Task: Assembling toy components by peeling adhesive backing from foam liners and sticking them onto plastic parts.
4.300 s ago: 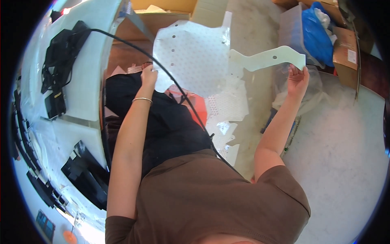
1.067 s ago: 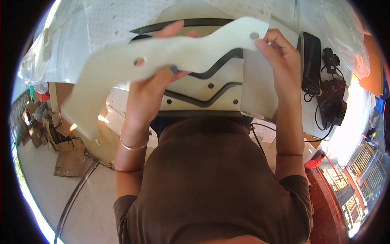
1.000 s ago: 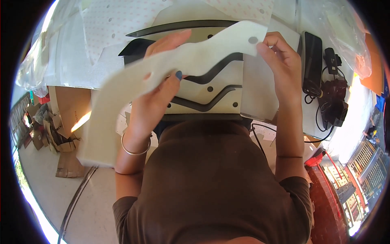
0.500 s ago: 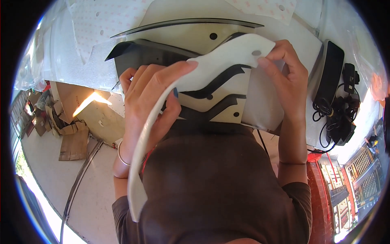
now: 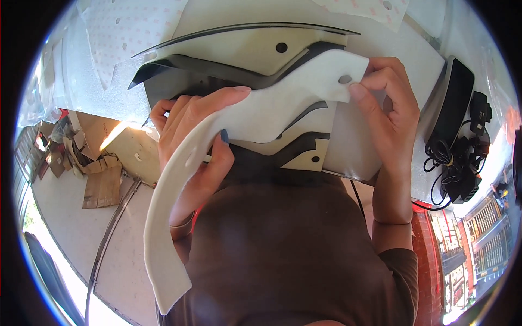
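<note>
I hold a long, curved white foam piece [image 5: 244, 125] with both hands over a white work table [image 5: 413, 60]. My left hand [image 5: 190, 141] grips its middle, thumb underneath and fingers on top. My right hand [image 5: 386, 114] pinches its upper right end near a small hole. The piece's lower end hangs down to the left, past my torso. Beneath it on the table lies a beige panel [image 5: 244, 51] with dark curved strips and round holes, partly hidden by the foam.
White perforated sheets [image 5: 125, 32] lie at the table's upper left. Black devices with coiled cables [image 5: 454, 130] sit at the table's right end. Flattened cardboard boxes [image 5: 100, 174] lie on the floor to the left, beside a cable running along the floor.
I turned from the floor to the table. In the last second the foam piece has dropped lower over the beige panel, its left end swinging down past my left arm.
</note>
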A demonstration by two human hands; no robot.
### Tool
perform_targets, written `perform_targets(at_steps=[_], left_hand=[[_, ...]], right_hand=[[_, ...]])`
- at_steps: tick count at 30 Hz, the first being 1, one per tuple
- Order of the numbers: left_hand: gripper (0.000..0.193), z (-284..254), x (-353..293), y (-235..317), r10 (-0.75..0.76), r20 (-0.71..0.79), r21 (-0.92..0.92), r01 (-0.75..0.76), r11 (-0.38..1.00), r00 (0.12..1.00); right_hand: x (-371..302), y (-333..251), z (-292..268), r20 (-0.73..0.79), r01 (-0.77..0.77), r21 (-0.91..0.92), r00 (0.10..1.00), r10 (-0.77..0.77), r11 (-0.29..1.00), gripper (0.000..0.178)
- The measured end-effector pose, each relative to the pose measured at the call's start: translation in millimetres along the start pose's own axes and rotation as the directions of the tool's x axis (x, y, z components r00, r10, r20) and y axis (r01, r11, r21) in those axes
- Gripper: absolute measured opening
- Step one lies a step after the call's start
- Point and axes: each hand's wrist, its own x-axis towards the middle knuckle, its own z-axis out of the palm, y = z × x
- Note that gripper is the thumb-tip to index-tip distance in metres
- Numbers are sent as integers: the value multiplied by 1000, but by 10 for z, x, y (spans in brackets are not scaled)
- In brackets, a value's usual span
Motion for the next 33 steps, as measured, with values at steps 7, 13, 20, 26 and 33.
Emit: perform_targets(at_steps=[7, 13, 20, 26, 33], left_hand=[[49, 31, -35, -57, 10, -33, -31, -11, 999, 999], [51, 14, -58, -69, -1, -21, -47, 0, 999, 1000], [38, -64, -94, 24, -169, 111, 94, 159, 983, 979], [37, -36, -45, 50, -87, 79, 113, 77, 991, 993], [39, 45, 0, -52, 135, -70, 117, -126, 985, 988]], right_hand=[[23, -5, -5, -83, -27, -16, 996, 26, 999, 10], [8, -10, 11, -25, -42, -55, 999, 41, 998, 14], [14, -24, 82, -62, -140, -94, 989, 135, 986, 12], [-10, 28, 95, -95, -138, -60, 987, 132, 989, 12], [-9, 1, 40, -48, -98, -86, 994, 94, 991, 13]])
